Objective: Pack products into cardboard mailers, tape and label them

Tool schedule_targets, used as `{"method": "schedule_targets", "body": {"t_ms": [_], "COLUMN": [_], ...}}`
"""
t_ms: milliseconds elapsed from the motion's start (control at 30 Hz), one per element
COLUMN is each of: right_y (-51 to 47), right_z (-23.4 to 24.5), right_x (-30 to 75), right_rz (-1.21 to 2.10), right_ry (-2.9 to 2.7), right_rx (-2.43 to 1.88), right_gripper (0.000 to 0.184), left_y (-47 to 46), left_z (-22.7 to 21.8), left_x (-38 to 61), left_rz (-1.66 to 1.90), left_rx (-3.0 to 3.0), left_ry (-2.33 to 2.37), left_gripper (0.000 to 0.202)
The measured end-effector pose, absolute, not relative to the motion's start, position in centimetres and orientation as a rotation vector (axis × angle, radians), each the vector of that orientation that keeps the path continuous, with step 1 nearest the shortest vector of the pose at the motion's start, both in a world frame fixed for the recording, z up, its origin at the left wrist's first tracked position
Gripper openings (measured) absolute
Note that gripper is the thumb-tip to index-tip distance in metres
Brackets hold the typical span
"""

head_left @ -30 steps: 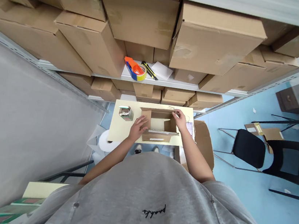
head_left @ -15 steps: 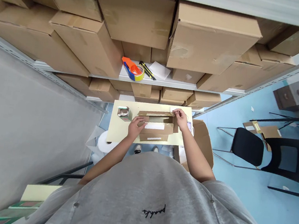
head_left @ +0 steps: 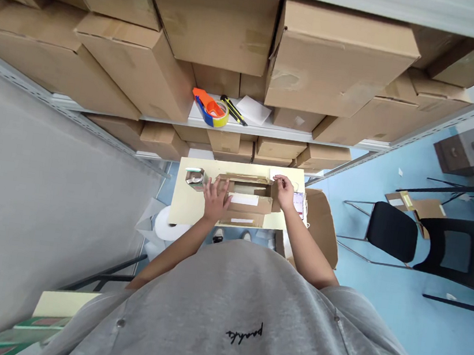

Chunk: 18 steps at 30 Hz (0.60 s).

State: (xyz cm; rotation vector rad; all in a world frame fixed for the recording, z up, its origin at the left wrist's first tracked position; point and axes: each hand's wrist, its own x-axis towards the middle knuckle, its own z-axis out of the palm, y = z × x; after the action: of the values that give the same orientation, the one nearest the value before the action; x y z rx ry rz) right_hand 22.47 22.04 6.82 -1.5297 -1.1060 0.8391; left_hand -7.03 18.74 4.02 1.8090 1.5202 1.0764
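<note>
**Your left hand (head_left: 215,200) is spreading as your right hand (head_left: 284,192) is pinching at a brown corrugated cardboard carton (head_left: 247,203)**

Your left hand is staying open, fingers fanned, with the fingertips touching the carton's left end. Your right hand is drawing thumb and forefinger together at the carton's far right corner, though what they are pinching is too small to tell.

The carton is lying across the middle of a pale yellow tabletop (head_left: 184,208), its flaps partly folded in and a white rectangular label (head_left: 244,199) showing on top. Just left of your left hand, a small square box with a green-and-white top (head_left: 195,178) is standing near the table's edge. A small printed card (head_left: 298,204) is lying just beyond your right hand.

Past the table, a loose brown cardboard flap (head_left: 320,226) is leaning at the right, and a white paper roll (head_left: 172,224) is sitting below the left edge. Ahead, a white metal shelf (head_left: 269,132) is holding an orange tape dispenser with a blue-and-yellow roll (head_left: 210,109), a yellow-and-black utility knife (head_left: 233,110) and a white sheet of paper (head_left: 253,111), among stacked tan cardboard cartons (head_left: 343,63).
</note>
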Motion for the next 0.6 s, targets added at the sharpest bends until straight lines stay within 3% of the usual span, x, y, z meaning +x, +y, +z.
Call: {"method": "schedule_targets", "body": {"t_ms": [400,533,600], "right_y": [22.9,22.9,22.9], "right_z": [7.5,7.2,6.9], "right_x": [22.4,22.4,22.4], "right_rz": [0.789,0.780,0.794], "right_ry": [-1.080,-1.088,-1.079], "right_rx": [-1.550,-1.547,-1.550], "right_gripper": [0.038,0.036,0.036], "left_y": [20.1,20.9,21.3], "left_z": [6.3,6.5,6.7], "left_x": [-7.2,-7.9,-7.9], "left_rz": [1.030,0.808,0.707], "left_rx": [1.952,2.112,2.145], "left_ry": [1.408,1.296,1.294], "left_gripper": [0.012,0.024,0.045]}}
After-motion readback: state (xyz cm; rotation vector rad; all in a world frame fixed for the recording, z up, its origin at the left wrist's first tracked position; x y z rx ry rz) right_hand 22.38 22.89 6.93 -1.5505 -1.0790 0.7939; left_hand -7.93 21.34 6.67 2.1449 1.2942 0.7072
